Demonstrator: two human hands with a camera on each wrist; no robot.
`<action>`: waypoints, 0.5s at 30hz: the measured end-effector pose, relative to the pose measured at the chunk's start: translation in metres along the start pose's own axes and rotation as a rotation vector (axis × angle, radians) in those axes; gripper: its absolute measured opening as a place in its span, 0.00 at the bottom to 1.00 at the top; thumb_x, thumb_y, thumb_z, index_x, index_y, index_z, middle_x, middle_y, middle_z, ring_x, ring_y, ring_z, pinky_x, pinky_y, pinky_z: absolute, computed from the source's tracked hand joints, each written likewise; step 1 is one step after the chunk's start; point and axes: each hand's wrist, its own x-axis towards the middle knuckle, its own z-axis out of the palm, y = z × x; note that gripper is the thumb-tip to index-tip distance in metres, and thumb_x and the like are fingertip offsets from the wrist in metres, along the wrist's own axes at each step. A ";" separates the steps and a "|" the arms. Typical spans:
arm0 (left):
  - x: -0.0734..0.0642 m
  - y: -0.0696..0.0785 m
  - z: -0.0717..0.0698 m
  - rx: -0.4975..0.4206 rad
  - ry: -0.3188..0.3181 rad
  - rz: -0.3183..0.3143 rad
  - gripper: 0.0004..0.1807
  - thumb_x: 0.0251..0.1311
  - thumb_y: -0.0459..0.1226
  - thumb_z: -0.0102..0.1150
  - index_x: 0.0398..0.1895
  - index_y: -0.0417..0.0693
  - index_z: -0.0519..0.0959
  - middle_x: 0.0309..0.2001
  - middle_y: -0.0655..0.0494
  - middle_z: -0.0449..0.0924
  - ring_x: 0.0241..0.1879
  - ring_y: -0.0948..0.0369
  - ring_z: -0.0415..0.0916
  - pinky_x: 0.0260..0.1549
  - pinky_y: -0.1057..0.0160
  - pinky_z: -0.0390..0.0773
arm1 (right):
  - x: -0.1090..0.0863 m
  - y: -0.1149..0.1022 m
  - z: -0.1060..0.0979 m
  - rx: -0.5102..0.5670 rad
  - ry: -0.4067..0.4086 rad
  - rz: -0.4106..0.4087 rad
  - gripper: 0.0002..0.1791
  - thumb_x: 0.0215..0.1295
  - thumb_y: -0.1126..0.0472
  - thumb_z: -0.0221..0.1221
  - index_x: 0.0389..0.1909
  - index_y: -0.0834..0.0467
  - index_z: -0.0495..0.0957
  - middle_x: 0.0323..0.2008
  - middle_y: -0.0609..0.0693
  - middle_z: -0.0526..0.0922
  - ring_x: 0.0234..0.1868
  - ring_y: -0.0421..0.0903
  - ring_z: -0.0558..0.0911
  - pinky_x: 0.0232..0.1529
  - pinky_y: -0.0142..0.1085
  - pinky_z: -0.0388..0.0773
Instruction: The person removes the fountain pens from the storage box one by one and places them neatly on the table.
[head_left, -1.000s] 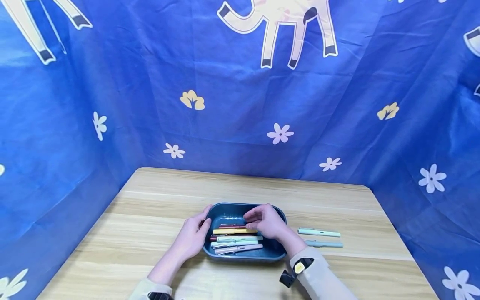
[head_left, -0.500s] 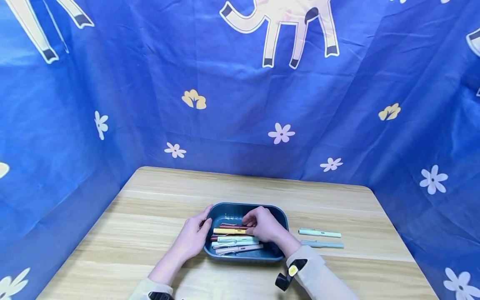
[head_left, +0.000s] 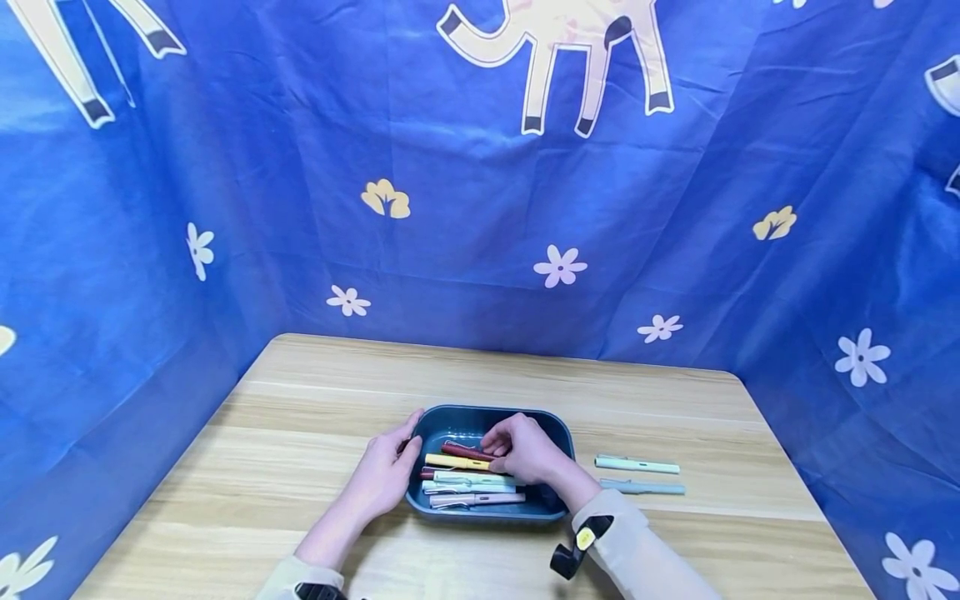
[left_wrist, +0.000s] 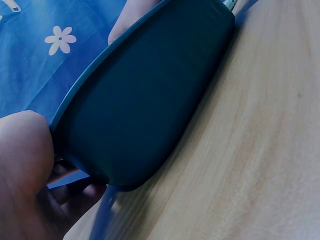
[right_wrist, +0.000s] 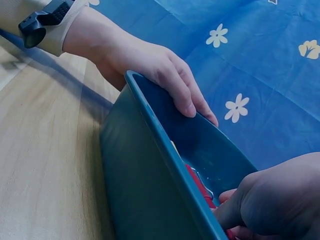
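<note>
Red pen (head_left: 467, 451) above wooden table (head_left: 300, 417)

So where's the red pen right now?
In the head view the red pen lies in the blue tray at table centre, just behind the yellow pen, its right end pinched by the right hand.

Right hand (head_left: 528, 450) dropped lower into blue tray (head_left: 551, 421) from hovering above pens, fingers now pinching red pen (head_left: 467, 452). Red pen lifted at right end, tilted over yellow pen (head_left: 456, 461), earlier lying flat near tray's far edge. Right wrist pulled slightly toward table's near edge.
</note>
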 end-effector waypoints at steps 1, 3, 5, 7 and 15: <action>0.000 0.000 0.000 -0.003 0.000 -0.001 0.27 0.81 0.35 0.50 0.79 0.38 0.65 0.75 0.40 0.66 0.74 0.44 0.66 0.74 0.44 0.63 | 0.000 0.000 0.000 -0.003 -0.001 0.000 0.12 0.58 0.77 0.73 0.42 0.63 0.89 0.34 0.49 0.88 0.34 0.39 0.83 0.38 0.31 0.83; 0.000 -0.001 0.000 -0.007 -0.003 -0.002 0.27 0.81 0.35 0.50 0.79 0.38 0.65 0.75 0.40 0.66 0.74 0.44 0.65 0.74 0.44 0.63 | 0.000 0.000 0.000 -0.014 0.002 -0.009 0.11 0.59 0.76 0.73 0.41 0.62 0.89 0.33 0.48 0.87 0.33 0.39 0.82 0.37 0.31 0.82; 0.001 -0.002 0.000 -0.013 -0.005 -0.004 0.27 0.81 0.35 0.49 0.79 0.38 0.65 0.76 0.40 0.66 0.74 0.44 0.65 0.74 0.44 0.63 | -0.001 -0.001 -0.002 -0.021 0.012 -0.018 0.09 0.61 0.74 0.72 0.40 0.61 0.89 0.32 0.46 0.87 0.33 0.38 0.82 0.37 0.31 0.82; 0.001 -0.002 0.000 -0.014 -0.005 -0.003 0.27 0.81 0.35 0.49 0.79 0.38 0.65 0.76 0.41 0.66 0.74 0.45 0.65 0.74 0.44 0.63 | -0.002 -0.001 -0.003 -0.027 0.028 -0.031 0.08 0.63 0.72 0.71 0.40 0.59 0.89 0.32 0.44 0.86 0.33 0.39 0.82 0.38 0.33 0.82; 0.001 -0.002 -0.001 -0.013 -0.002 0.004 0.27 0.81 0.34 0.50 0.79 0.38 0.66 0.75 0.40 0.67 0.73 0.44 0.66 0.73 0.44 0.64 | -0.005 -0.002 -0.008 -0.013 0.085 -0.045 0.04 0.66 0.66 0.71 0.39 0.55 0.90 0.33 0.40 0.87 0.33 0.39 0.83 0.35 0.34 0.82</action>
